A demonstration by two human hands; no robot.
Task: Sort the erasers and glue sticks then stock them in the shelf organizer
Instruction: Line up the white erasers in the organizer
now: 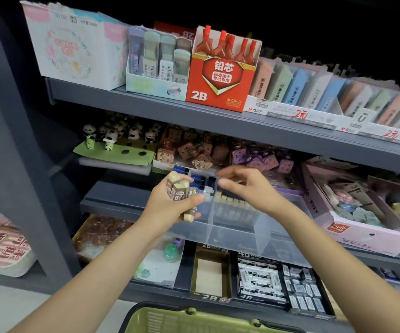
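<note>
The left hand (170,207) gripped a bunch of brown 2B erasers (179,192) just beside the clear shelf organizer (237,227), while the right hand (244,186), fingers curled, hovered over its eraser row (236,204), its grasp unclear

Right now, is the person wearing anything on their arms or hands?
No. The left hand and right hand are bare: no gloves, rings, watch or bracelets show. Both forearms are bare too, with no sleeves in view.

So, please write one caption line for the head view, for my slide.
Left hand grips 2B erasers while right hand reaches into the clear shelf organizer.
</note>
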